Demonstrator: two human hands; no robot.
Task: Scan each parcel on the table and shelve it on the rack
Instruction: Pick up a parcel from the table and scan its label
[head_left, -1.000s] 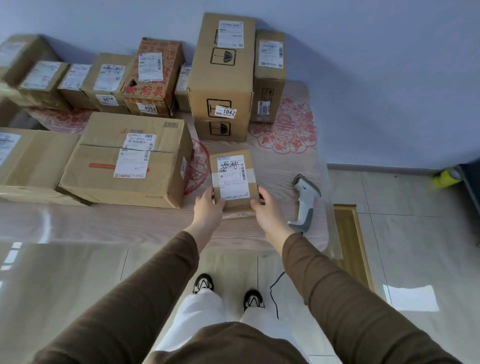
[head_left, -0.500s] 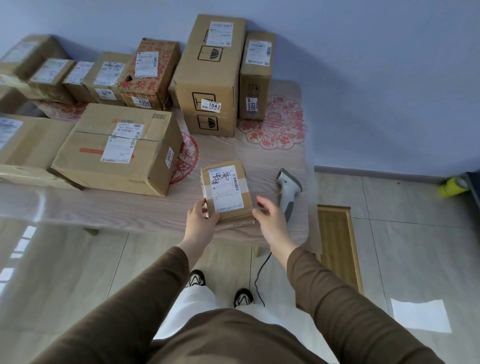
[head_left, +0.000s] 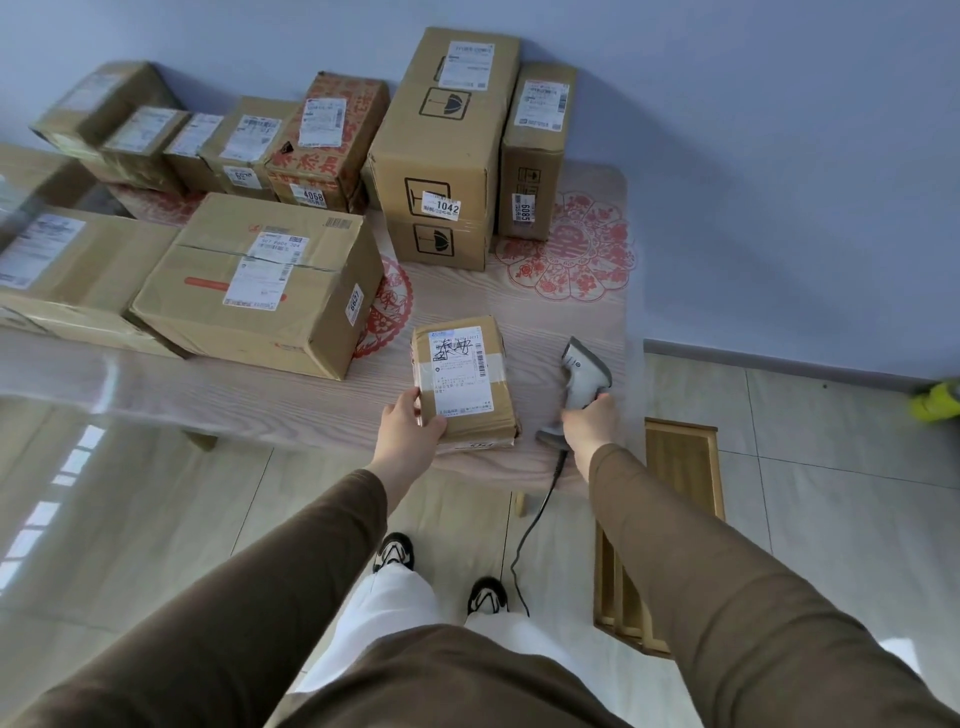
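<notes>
Larger cardboard boxes crowd the upper left and upper centre of the frame: a wide carton (head_left: 260, 286) marked 6637 lies just left of the small parcel (head_left: 464, 382), a tall box (head_left: 441, 150) numbered 1042 stands behind it, and a narrow box (head_left: 537, 150) tagged 6085 stands beside that against the wall. The small parcel sits at centre frame, near the table's near edge, label up, its long axis running from the near edge toward the wall with a slight tilt. The left hand (head_left: 408, 431) grips its near left corner, thumb on the top face. The right hand (head_left: 589, 428) is curled round the handle of the grey scanner (head_left: 582, 384), whose head points up the frame, just right of the parcel; its cable hangs down to the floor. The table (head_left: 260, 405) is pale wood grain with red paper-cut motifs, set against a bluish wall above a glossy tiled floor. A wooden frame (head_left: 675, 467) lies on the tiles at lower right.
</notes>
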